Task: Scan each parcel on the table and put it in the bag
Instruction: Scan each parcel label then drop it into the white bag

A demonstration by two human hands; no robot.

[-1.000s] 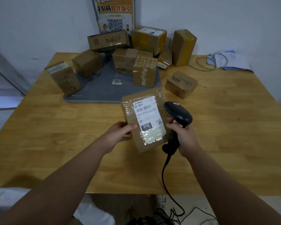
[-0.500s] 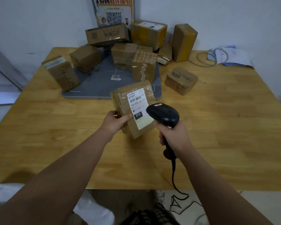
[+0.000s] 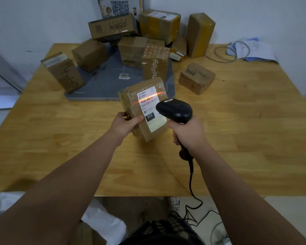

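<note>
the left hand (image 3: 125, 125) grips the taped parcel (image 3: 131, 96) by its near-left edge, thumb across the front, holding it tilted above the middle of the desk (image 3: 254, 138). its long axis runs roughly 11 to 5 o'clock, with the label (image 3: 151, 107) facing the scanner (image 3: 175, 109). the right hand (image 3: 188, 133), at 3 o'clock of the parcel, has its fingers (image 3: 175, 137) wrapped round the scanner's handle. a red line (image 3: 156, 94) crosses the barcode (image 3: 146, 99). white material, likely the bag (image 3: 102, 221), lies below the desk edge at 7 o'clock, nearer the left hand.

The wooden table (image 3: 237, 131) carries a grey mat (image 3: 102, 84), cardboard parcels (image 3: 196, 77), papers (image 3: 254, 50) and a coiled cable (image 3: 224, 62).
</note>
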